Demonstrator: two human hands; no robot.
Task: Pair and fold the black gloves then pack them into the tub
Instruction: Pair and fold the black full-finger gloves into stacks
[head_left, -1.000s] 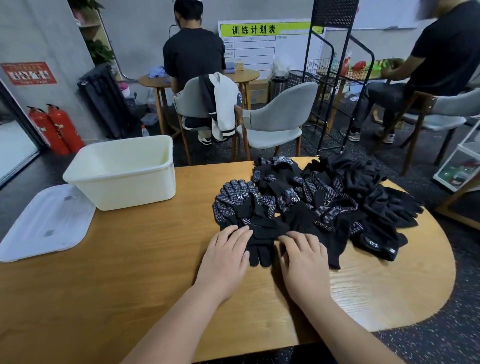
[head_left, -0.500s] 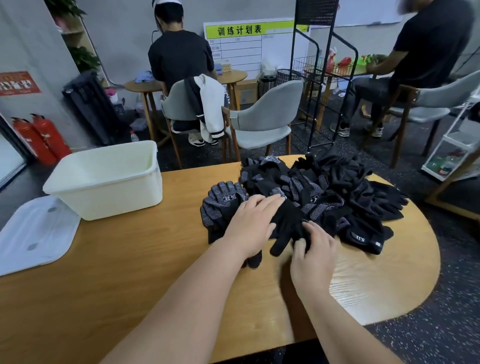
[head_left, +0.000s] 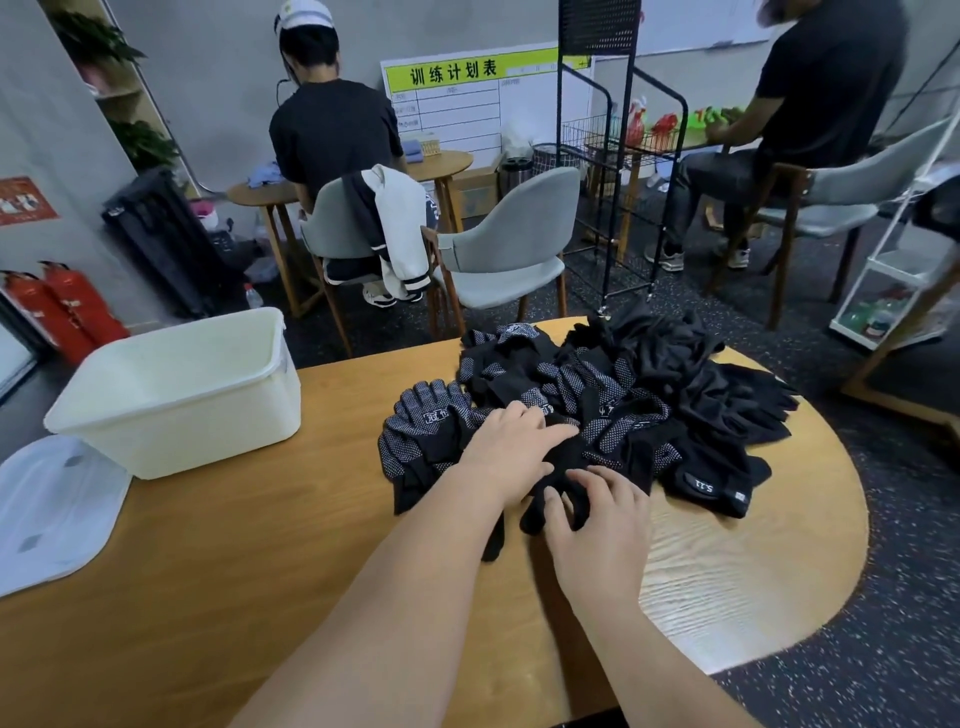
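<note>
A shared workroom: wall schedule board (head_left: 467, 98), people (head_left: 332, 135) seated at small tables (head_left: 452, 160) (fire extinguishers (head_left: 67, 312) too).

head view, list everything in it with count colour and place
gloves: a heap, black, some white-dotted, table's right half
tub: one, cream, table's far left
lid: one, white, left edge beside the tub
table: one, wood, foreground
chairs: three, grey, behind the table
people: two, black shirts, seated at the back
rack: one, black wire, behind the gloves
board: one, white with green header, back wall
fire extinguishers: two, red, far left
hands: two, bare; left hand flat on the gloves, right hand gripping a glove at the near edge
</note>
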